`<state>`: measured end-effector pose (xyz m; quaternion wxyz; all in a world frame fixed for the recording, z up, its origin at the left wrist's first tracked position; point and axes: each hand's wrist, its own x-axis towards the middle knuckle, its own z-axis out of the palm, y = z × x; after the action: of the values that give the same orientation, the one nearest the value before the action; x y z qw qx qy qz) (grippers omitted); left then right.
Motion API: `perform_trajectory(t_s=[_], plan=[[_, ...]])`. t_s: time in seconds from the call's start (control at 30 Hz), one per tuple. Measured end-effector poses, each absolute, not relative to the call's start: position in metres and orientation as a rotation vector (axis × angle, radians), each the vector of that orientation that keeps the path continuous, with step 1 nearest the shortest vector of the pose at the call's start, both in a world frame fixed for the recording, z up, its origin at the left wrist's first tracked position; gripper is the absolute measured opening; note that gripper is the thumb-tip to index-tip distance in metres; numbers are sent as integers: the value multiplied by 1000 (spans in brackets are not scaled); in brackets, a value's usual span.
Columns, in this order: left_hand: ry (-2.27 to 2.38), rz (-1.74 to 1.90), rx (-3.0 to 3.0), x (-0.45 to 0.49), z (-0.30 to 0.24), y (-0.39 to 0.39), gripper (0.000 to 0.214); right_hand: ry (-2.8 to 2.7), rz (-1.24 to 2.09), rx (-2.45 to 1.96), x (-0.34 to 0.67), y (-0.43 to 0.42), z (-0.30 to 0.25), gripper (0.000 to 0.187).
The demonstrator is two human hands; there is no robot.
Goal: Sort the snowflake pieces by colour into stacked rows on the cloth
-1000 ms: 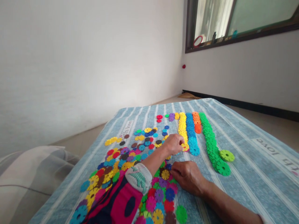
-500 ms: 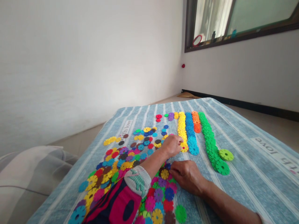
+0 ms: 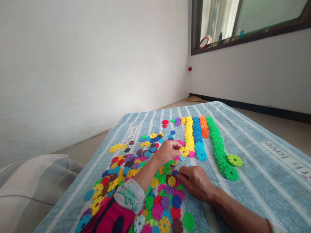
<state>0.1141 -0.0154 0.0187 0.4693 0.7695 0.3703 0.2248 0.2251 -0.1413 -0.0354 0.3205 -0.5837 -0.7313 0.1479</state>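
Observation:
Flat plastic snowflake discs in many colours lie in a loose heap on a striped blue bedspread. Beyond it run a yellow row, a blue row, an orange row and a green row. My left hand pinches a yellow disc at the near end of the yellow row. My right hand rests lower down, its bunched fingertips against a dark blue disc. Whether those fingers hold it is hidden.
A patterned knitted sleeve covers my left forearm. A grey cushion lies at the lower left, beside the bedspread. White walls rise behind, with a window at the upper right. Two large green discs lie past the green row.
My left hand has moved left and toward me, and the yellow disc has shifted left with it. A pink disc now shows at the yellow row's end. My right hand has barely moved.

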Motion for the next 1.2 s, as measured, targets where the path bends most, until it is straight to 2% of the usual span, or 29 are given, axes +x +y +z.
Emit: perform_trajectory(t_s=[0.27,0.43,0.7,0.83,1.2], plan=[[985,591,1740,88,29,-19,19,-1856,380,-1564,224,-140,-36,24],[872,420,1896,106,22,-19,13,-1933,334,-1593,223,-140,-35,21],[708,206,2073,134,10,-18,21,-2042,230,-1567,222,-140,-37,16],[672,124,2073,132,8,-19,19,-2052,165,-1597,221,-139,-37,16],[723,221,2325,126,24,-32,18,-2030,168,-1608,220,-138,-37,18]])
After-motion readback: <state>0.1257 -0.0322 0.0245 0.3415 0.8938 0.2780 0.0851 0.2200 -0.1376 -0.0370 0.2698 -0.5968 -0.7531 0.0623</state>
